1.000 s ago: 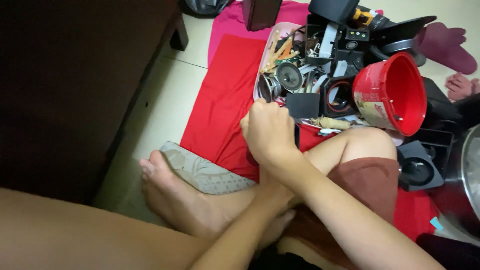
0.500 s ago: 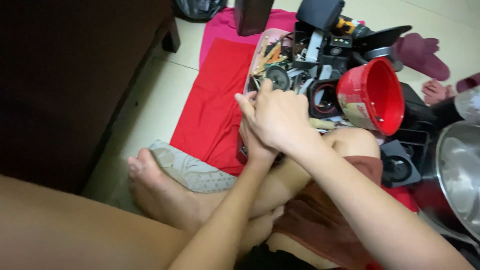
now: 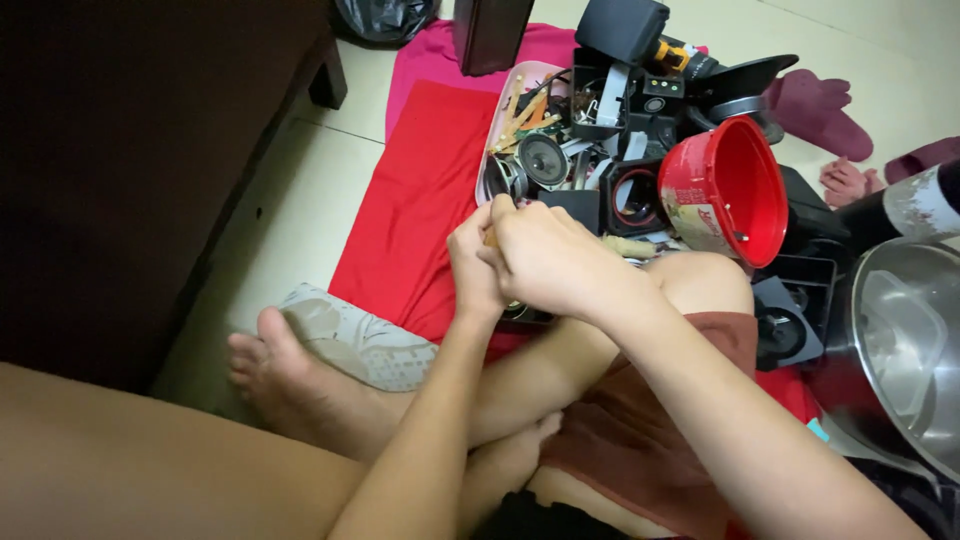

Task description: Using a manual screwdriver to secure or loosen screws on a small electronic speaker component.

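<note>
Since half a second ago our two hands have stayed clasped together above our knee, and the view has shifted only slightly, so the pile of parts sits a little further right. We sit on the floor with our legs crossed. Our left hand [image 3: 473, 262] and our right hand [image 3: 548, 258] are pressed together, fingers curled, the right hand lying partly over the left. A small tan object [image 3: 490, 238] peeks out between them at the left hand's knuckles; it is mostly hidden, so we cannot tell what it is or exactly how it is gripped. The hands hover just in front of a pink tray [image 3: 499, 125] holding loose parts, among them a round grey speaker cone [image 3: 545, 159] and some wooden sticks [image 3: 527, 108]. Just right of the hands lies a black speaker box [image 3: 634, 197], and beside that a red plastic bucket [image 3: 724, 190] tipped on its side, its mouth facing right. A red cloth [image 3: 413, 209] is spread on the pale tiled floor [image 3: 290, 205] beneath the tray and our legs. Our bare foot [image 3: 290, 382] rests on a grey patterned cushion [image 3: 355, 339] at lower left. A shiny steel pot [image 3: 900, 345] stands at the right edge. A dark wooden cabinet [image 3: 130, 170] fills the left side.
</note>
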